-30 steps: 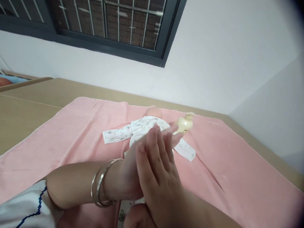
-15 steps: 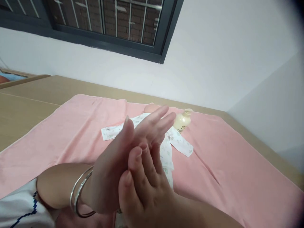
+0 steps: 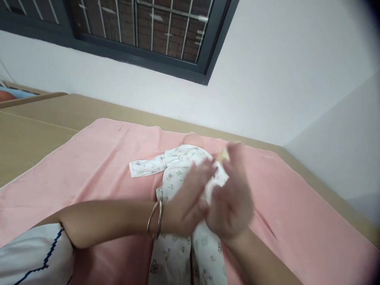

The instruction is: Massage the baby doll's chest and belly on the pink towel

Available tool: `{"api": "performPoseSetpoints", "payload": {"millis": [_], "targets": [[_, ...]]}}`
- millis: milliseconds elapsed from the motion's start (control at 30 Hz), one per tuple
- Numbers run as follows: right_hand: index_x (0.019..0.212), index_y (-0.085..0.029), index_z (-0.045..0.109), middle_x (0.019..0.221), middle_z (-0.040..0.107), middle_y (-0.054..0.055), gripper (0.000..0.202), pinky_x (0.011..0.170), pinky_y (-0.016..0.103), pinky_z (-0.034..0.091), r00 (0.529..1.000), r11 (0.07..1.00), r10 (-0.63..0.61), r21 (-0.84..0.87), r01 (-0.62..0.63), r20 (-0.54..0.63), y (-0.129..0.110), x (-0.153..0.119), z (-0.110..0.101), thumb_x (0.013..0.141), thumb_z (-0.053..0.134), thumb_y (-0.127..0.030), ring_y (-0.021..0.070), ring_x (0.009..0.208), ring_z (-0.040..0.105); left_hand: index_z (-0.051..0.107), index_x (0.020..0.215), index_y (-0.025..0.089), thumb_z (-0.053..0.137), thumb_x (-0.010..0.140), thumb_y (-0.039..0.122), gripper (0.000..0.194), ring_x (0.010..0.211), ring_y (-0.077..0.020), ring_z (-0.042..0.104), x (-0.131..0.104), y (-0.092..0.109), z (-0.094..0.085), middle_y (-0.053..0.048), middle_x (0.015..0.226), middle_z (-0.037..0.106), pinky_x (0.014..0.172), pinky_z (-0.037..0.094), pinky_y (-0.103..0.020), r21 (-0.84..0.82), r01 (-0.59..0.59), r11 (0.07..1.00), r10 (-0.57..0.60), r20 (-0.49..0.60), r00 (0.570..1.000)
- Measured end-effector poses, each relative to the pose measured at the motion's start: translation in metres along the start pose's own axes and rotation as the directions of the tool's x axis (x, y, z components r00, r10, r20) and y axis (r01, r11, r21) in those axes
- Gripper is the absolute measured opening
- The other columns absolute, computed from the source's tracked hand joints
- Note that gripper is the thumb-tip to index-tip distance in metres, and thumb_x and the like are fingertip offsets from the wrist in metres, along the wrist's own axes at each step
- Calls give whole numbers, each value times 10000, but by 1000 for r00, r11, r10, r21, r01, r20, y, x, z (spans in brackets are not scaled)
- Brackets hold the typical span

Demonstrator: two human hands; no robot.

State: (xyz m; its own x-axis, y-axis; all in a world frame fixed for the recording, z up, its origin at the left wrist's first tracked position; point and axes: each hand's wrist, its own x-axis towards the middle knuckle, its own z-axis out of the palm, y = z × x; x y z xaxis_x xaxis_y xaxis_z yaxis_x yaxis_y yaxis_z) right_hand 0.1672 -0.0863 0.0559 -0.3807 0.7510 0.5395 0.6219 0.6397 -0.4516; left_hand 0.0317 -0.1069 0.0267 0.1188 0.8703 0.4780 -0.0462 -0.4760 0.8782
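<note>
My left hand, with two thin silver bangles at its wrist, reaches in from the left. Its fingers are stretched out and blurred. Close against it is my right hand, also smeared by motion, with fingers pointing up and apart. I see nothing held in either hand. Below them lies a small baby-like figure in white printed clothes, its round head at the far end. A pale yellow bottle is mostly hidden behind my right hand.
A pink blanket with some creases covers much of the wooden surface. White walls rise behind and at the right. A dark-framed window with bars is above. Something blue shows at the far left.
My hands were pressed palm to palm, fingers extended. Both have moved right and turned, the right one rising to cover the bottle. More of the clothed figure now shows.
</note>
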Motion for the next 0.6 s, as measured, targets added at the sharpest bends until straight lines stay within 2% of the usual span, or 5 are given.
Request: {"api": "performPoseSetpoints", "payload": {"millis": [67,133,333,467,600], "targets": [[1510,-253,422,1571,419,60,507,1185,645,328,984,997,-50,46,59,-170,10,21,12,1011,341,-284,315,1503,275,497,1454,220,503,911,546,633,1536,-346,215,31,-21,-15,-87,1599,390,1282,33,-522,195,-204,959,208,1,978],[1425,-222,531,1500,515,81,464,1161,540,416,977,995,-16,91,36,-213,25,38,27,1000,348,-259,273,1435,425,494,1446,192,528,904,524,636,1514,-334,278,53,-47,-26,-124,1560,443,1284,60,-491,283,-237,930,255,-29,967],[1295,-115,653,1444,565,138,455,1178,499,390,991,989,-18,-144,37,132,75,63,52,917,416,-203,286,1402,467,508,1412,169,465,952,367,502,1416,-298,435,61,-104,-32,-155,1477,524,1252,227,-457,383,-70,921,157,-202,967],[1393,-96,581,1501,501,143,515,1221,526,306,928,953,-105,-231,198,359,81,75,45,919,401,-181,301,1456,385,476,1415,162,405,966,322,481,1378,-289,473,62,-112,-28,-148,1453,545,1214,301,-518,480,-80,874,183,-172,968],[1385,-144,592,1530,472,105,493,1224,492,314,926,974,-103,-153,169,362,88,83,41,928,440,-251,266,1471,363,469,1402,152,387,969,314,470,1364,-286,488,64,-113,-29,-158,1446,550,1189,344,-526,560,-70,826,196,-169,966]]}}
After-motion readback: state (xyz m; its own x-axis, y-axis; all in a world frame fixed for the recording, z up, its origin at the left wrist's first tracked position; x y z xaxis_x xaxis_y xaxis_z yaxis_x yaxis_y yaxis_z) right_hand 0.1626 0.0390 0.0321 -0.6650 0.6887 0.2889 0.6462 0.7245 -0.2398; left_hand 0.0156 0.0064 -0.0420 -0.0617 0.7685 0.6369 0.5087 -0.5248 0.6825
